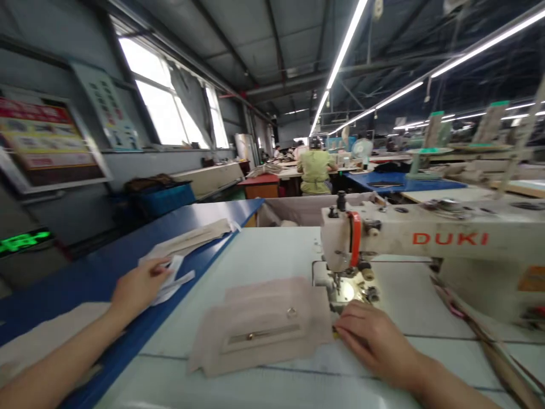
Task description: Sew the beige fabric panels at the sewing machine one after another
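Note:
My left hand (140,287) is over the blue table at left, fingers closed at the edge of a white strip (172,272), fabric or paper. Just beyond lies a stack of beige fabric pieces (193,238). A beige fabric panel (264,355) with a zipper (272,334) set into it rests flat on the pale sewing table; a small ring (292,312) lies on it. My right hand (374,341) rests at the panel's right edge, in front of the sewing machine's needle area (338,281). Its fingers are pressed together by something small and yellowish, partly hidden.
The sewing machine (451,236) stands at right, its lamp lit. More beige fabric (55,335) lies on the blue table (106,255) at lower left. A cord-like strip (481,335) hangs near the machine's body. Ahead, a person in a yellow-green top (315,170) sits facing away.

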